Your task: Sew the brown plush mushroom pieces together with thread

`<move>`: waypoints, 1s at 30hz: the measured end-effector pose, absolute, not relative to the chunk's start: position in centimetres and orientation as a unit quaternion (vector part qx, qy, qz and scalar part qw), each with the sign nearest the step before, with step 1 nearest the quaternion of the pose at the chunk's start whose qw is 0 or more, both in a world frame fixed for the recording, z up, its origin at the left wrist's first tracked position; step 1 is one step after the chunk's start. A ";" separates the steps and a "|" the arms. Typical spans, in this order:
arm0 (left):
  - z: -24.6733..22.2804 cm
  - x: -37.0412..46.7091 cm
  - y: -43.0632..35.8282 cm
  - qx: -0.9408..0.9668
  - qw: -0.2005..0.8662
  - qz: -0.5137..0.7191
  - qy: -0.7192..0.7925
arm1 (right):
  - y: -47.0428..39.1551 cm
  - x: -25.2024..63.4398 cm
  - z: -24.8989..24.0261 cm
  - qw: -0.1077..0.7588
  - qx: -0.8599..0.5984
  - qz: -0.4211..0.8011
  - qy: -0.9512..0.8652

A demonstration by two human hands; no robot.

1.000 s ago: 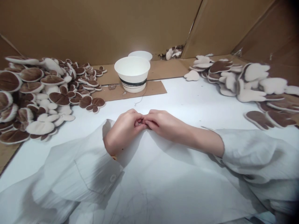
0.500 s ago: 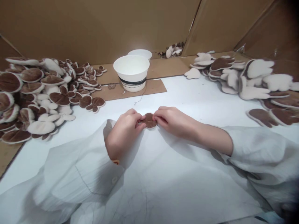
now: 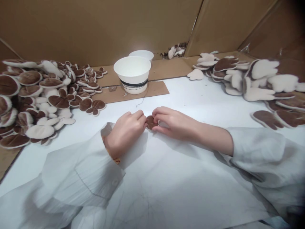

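Between my two hands, just over the white work surface (image 3: pixel 181 178), is a small brown plush piece (image 3: pixel 150 122) with a pale edge. My left hand (image 3: pixel 128 132) is closed, its fingertips pinching the left end of that piece. My right hand (image 3: pixel 172 124) grips the right end, with the thumb below and the fingers curled over the top. Fingers cover much of the piece, so its full outline is hidden. Whether a needle or thread is in the fingers cannot be made out.
Beyond my hands a white bowl (image 3: pixel 132 71) wound with black thread stands on a cardboard strip (image 3: pixel 158 89), a second bowl (image 3: pixel 144 54) behind it. Sewn brown-and-white plush pieces (image 3: pixel 60 100) heap at left. Larger flat plush pieces (image 3: pixel 259 89) pile at right. Cardboard walls (image 3: pixel 95 28) rise behind.
My left hand has rolled over so its knuckles face up. My right fingers have shifted and now wrap more of the brown piece, which shows less than before.
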State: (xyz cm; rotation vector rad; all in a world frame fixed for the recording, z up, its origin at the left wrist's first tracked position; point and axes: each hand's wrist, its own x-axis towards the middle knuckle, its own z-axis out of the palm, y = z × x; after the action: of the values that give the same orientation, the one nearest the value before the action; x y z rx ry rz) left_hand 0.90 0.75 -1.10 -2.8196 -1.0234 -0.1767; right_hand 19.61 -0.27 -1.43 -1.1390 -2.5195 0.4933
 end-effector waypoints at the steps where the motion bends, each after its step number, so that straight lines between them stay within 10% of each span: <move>1: -1.2 0.8 0.8 -0.941 0.093 -0.053 -0.322 | -0.1 19.7 -1.5 0.173 -0.405 0.179 -0.880; 19: -2.5 0.5 1.4 -0.936 0.185 -0.140 -0.265 | -0.2 19.3 -1.0 0.351 -0.436 0.194 -0.806; 30: -2.6 0.4 1.5 -0.939 0.157 -0.150 -0.267 | -0.1 19.6 -2.4 0.306 -0.444 0.235 -0.809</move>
State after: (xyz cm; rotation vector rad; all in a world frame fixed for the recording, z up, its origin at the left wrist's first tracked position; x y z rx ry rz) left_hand 0.41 1.46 -2.56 -2.6861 -0.7652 -0.4306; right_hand 19.59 -0.11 -2.38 -1.1753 -2.1398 0.6209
